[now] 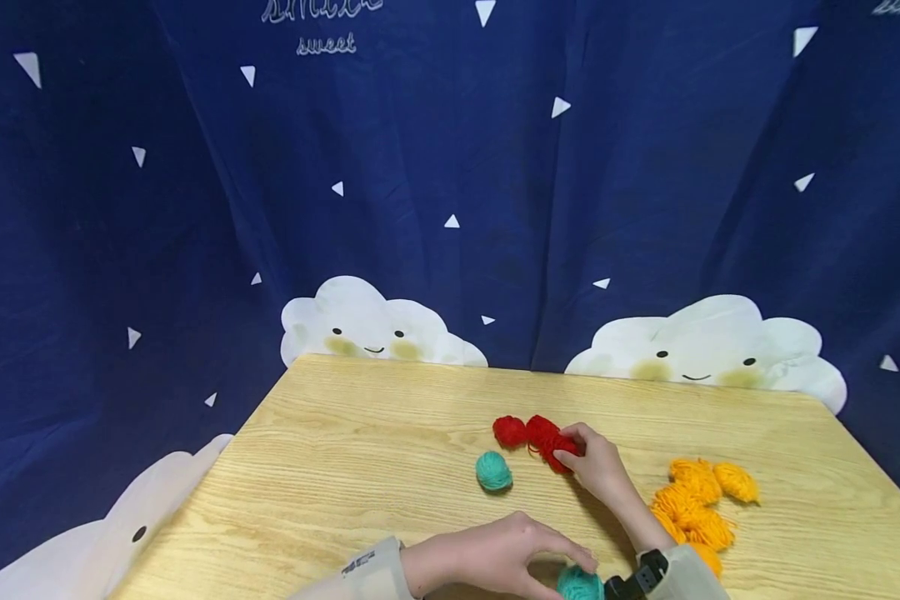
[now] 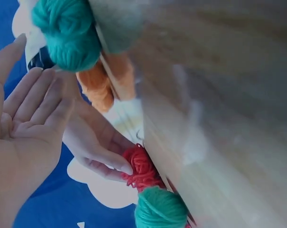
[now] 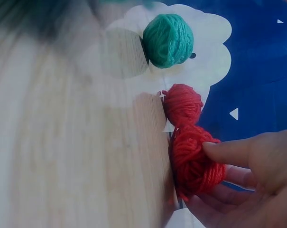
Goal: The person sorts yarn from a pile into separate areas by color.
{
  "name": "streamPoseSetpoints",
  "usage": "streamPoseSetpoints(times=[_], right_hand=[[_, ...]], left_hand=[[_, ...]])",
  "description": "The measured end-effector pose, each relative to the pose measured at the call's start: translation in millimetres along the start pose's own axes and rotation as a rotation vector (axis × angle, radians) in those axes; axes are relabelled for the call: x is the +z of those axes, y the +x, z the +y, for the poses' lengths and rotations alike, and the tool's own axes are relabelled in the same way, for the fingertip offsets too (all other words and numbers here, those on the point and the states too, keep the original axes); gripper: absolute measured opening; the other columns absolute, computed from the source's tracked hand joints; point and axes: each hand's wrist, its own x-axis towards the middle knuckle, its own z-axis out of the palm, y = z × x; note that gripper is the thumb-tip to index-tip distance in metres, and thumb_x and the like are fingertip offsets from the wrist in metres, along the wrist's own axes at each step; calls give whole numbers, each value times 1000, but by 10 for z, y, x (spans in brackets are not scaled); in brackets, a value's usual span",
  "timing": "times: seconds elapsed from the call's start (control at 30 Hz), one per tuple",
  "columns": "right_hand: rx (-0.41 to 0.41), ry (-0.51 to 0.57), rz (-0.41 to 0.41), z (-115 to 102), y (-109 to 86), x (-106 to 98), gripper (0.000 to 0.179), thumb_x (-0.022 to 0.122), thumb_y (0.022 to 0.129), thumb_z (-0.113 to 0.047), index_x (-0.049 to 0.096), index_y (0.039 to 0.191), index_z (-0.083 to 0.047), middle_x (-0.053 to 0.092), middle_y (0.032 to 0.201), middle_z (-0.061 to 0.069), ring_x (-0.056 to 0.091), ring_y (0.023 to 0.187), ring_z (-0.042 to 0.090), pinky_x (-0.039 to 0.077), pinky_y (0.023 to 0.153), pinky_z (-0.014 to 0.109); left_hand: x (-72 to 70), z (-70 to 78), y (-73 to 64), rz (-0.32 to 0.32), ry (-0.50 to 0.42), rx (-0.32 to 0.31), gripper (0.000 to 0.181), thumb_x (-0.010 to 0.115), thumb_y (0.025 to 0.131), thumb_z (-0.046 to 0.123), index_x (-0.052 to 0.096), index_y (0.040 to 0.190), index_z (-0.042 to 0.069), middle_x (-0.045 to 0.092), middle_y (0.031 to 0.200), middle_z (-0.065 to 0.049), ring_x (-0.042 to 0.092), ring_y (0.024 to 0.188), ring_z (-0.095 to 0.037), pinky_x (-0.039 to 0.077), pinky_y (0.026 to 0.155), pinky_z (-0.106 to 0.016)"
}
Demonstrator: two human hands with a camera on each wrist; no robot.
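My right hand has its thumb and fingers on a loosely wound red yarn ball at the right end of a short red row. Against it sits another red yarn ball. A teal yarn ball lies just in front of the red row. Near the front of the table, my left hand is spread beside more teal yarn, thumb and fingers apart. In the left wrist view, the left fingers are nearly straight, and the teal yarn stands beyond them.
Several orange yarn balls are bunched on the wooden table, right of my right forearm. A blue curtain with white clouds hangs behind the table's far edge. A dark wrist strap is on my right wrist.
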Motion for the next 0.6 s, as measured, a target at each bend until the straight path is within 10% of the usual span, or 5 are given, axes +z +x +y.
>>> streamPoseSetpoints(times=[0.6], right_hand=[[0, -7, -5, -21, -15, -24, 32, 69, 83, -8, 59, 112, 1, 66, 104, 17, 60, 93, 27, 49, 77, 37]], left_hand=[[132, 51, -44, -150, 63, 61, 44, 53, 95, 27, 45, 138, 22, 47, 140, 15, 35, 124, 17, 30, 99, -2]])
